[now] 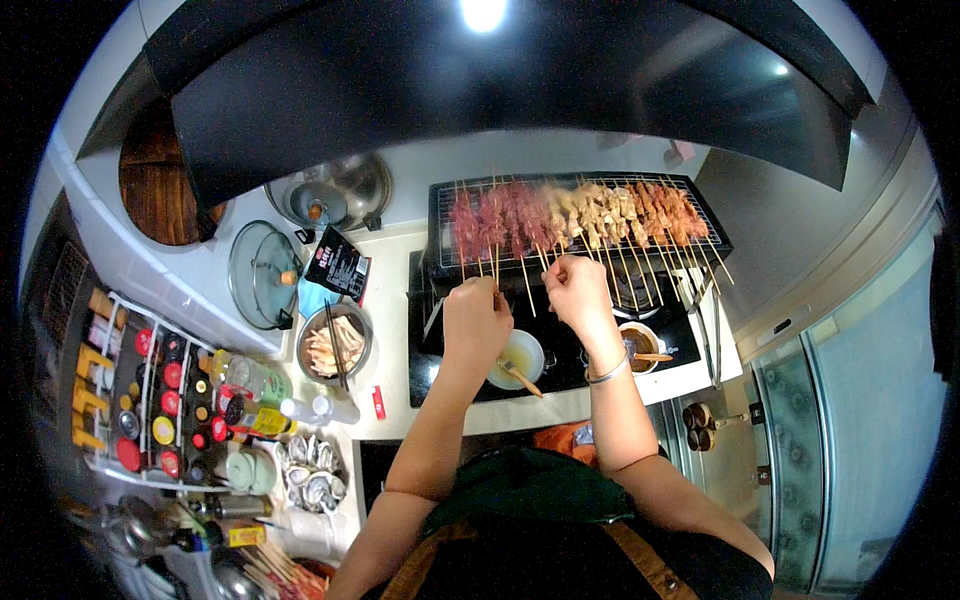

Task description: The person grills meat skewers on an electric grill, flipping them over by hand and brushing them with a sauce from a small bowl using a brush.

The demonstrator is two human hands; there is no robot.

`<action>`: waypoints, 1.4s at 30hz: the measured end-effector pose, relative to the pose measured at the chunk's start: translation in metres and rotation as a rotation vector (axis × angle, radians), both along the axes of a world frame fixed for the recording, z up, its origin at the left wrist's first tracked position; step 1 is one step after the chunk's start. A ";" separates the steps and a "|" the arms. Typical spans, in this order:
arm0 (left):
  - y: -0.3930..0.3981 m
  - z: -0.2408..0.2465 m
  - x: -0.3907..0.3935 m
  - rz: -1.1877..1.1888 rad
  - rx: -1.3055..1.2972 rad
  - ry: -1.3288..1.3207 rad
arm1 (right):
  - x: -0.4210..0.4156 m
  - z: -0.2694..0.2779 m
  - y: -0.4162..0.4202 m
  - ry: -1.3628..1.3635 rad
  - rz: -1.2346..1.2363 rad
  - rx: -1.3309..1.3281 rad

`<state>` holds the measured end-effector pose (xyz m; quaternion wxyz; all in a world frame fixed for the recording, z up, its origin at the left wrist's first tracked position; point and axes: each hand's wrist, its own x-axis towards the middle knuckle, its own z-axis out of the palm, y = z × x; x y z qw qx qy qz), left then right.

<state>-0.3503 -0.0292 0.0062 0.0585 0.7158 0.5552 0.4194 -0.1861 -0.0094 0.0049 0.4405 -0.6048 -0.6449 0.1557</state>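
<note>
Rows of meat skewers [600,214] lie across the wire rack of a black grill [442,277], dark red at the left, pale in the middle, orange-brown at the right. Their bamboo sticks point towards me. My left hand [476,319] is closed around stick ends at the grill's left front. My right hand [576,292] pinches stick ends near the middle. Below my left hand, a white bowl [531,352] holds yellowish liquid and a wooden-handled brush [525,380]. A smaller bowl of brown sauce [641,341] with a wooden-handled utensil [654,358] sits by my right wrist.
Left of the hob [420,390] stand a metal bowl of pale food strips [334,345] with dark chopsticks, a black packet [337,262] and a red lighter [379,403]. Shellfish [313,472] and a bottle rack [150,390] lie farther left. A dark range hood [510,82] overhangs the grill.
</note>
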 end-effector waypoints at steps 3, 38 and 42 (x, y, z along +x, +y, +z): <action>0.011 -0.009 0.002 -0.026 -0.074 0.065 | -0.005 -0.017 0.000 -0.006 -0.021 -0.071; 0.023 -0.005 -0.005 -0.042 -0.051 0.024 | -0.044 -0.003 0.015 -0.282 0.064 -0.124; 0.027 0.000 0.000 -0.029 -0.059 -0.101 | -0.038 -0.013 0.023 -0.243 0.064 -0.137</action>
